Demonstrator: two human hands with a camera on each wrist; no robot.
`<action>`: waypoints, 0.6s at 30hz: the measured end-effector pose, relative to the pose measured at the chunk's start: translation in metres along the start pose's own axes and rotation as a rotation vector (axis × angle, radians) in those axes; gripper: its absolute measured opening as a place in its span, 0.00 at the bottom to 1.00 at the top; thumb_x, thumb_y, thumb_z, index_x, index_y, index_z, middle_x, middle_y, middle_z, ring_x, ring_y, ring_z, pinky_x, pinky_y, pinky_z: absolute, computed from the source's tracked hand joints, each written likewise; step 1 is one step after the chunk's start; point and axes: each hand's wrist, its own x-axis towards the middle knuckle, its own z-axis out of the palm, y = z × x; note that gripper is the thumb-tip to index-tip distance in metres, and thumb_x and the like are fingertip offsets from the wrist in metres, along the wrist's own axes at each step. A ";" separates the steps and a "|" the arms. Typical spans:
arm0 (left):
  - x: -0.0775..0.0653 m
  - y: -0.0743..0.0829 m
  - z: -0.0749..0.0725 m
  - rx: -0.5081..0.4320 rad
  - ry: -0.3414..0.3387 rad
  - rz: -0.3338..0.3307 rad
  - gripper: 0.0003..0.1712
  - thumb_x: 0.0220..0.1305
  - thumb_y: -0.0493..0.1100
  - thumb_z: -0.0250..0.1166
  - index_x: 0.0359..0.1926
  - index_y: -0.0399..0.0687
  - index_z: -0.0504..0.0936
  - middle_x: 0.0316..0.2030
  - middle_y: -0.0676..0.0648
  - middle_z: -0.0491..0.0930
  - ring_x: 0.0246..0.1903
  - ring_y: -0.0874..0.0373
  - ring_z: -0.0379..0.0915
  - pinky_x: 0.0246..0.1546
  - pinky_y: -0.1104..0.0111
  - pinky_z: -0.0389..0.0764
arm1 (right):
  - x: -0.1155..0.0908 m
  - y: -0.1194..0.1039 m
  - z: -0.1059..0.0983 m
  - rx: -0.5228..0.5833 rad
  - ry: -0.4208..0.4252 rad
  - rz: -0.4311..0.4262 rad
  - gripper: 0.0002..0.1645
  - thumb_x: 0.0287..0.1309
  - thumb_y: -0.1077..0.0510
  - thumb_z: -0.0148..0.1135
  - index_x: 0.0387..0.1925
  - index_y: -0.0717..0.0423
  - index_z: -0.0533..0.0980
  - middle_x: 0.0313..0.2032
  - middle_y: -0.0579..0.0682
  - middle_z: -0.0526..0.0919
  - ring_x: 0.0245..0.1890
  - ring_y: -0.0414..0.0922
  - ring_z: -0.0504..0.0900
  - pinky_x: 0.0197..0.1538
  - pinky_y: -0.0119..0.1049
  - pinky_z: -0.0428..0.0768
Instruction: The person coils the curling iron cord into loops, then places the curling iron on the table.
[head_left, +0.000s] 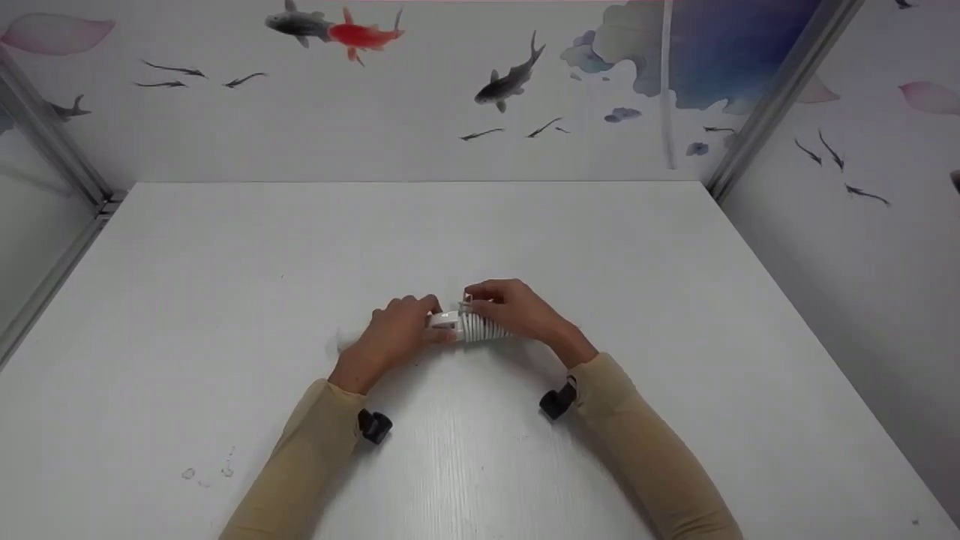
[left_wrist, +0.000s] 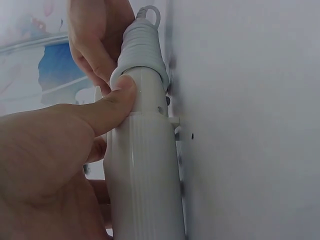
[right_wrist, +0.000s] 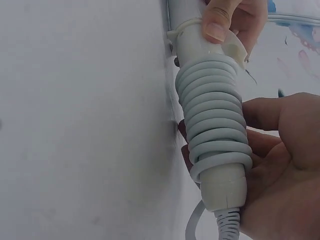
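Observation:
A white curling iron [left_wrist: 147, 170] lies crosswise just above the table, its grey-white power cord [right_wrist: 215, 117] wound in several tight coils round the handle. My left hand [head_left: 400, 331] grips the body; in the left wrist view its thumb [left_wrist: 117, 102] lies along the top, beside the coils. My right hand [head_left: 521, 307] holds the coiled part, its fingers [right_wrist: 262, 114] curled round the cord from behind. A small lever [right_wrist: 237, 47] sticks out between the two hands. Past the handle's end [right_wrist: 224, 187] the cord bends back in a loop. The iron's far left end is partly hidden by my left hand.
A white table [head_left: 420, 232] spreads out under both hands. White panels [head_left: 405, 120] painted with fish stand at the back and sides, joined by grey metal posts [head_left: 787, 97]. Black wrist cameras [head_left: 375, 426] hang at both sleeves.

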 end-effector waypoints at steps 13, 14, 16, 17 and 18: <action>-0.006 -0.011 -0.012 -0.037 -0.050 0.016 0.30 0.69 0.57 0.63 0.64 0.44 0.73 0.51 0.39 0.77 0.56 0.44 0.72 0.70 0.32 0.46 | -0.003 -0.006 -0.018 -0.062 -0.096 -0.008 0.24 0.72 0.50 0.56 0.65 0.53 0.75 0.64 0.51 0.79 0.65 0.49 0.75 0.70 0.49 0.70; -0.007 -0.011 -0.014 -0.040 -0.053 0.017 0.31 0.69 0.57 0.63 0.65 0.44 0.72 0.52 0.39 0.77 0.59 0.44 0.71 0.70 0.30 0.41 | -0.004 -0.008 -0.020 -0.064 -0.099 -0.006 0.24 0.72 0.50 0.56 0.65 0.53 0.75 0.64 0.51 0.78 0.67 0.49 0.74 0.71 0.50 0.69; -0.009 -0.012 -0.019 -0.044 -0.054 0.010 0.33 0.69 0.58 0.63 0.67 0.45 0.71 0.55 0.38 0.76 0.62 0.43 0.70 0.70 0.29 0.36 | -0.006 -0.009 -0.025 -0.071 -0.104 -0.001 0.26 0.72 0.49 0.55 0.67 0.53 0.73 0.66 0.51 0.77 0.68 0.49 0.72 0.72 0.51 0.67; -0.010 -0.013 -0.022 -0.044 -0.052 0.008 0.34 0.70 0.58 0.62 0.68 0.45 0.69 0.57 0.38 0.76 0.64 0.43 0.69 0.70 0.29 0.35 | -0.007 -0.009 -0.028 -0.071 -0.103 0.007 0.27 0.73 0.48 0.55 0.67 0.52 0.72 0.67 0.51 0.76 0.69 0.50 0.71 0.72 0.51 0.67; -0.011 -0.015 -0.026 -0.045 -0.048 0.005 0.35 0.70 0.59 0.61 0.69 0.45 0.68 0.59 0.37 0.75 0.66 0.42 0.67 0.70 0.30 0.34 | -0.009 -0.009 -0.031 -0.075 -0.097 0.010 0.27 0.73 0.47 0.54 0.68 0.52 0.71 0.67 0.51 0.75 0.70 0.51 0.71 0.72 0.52 0.66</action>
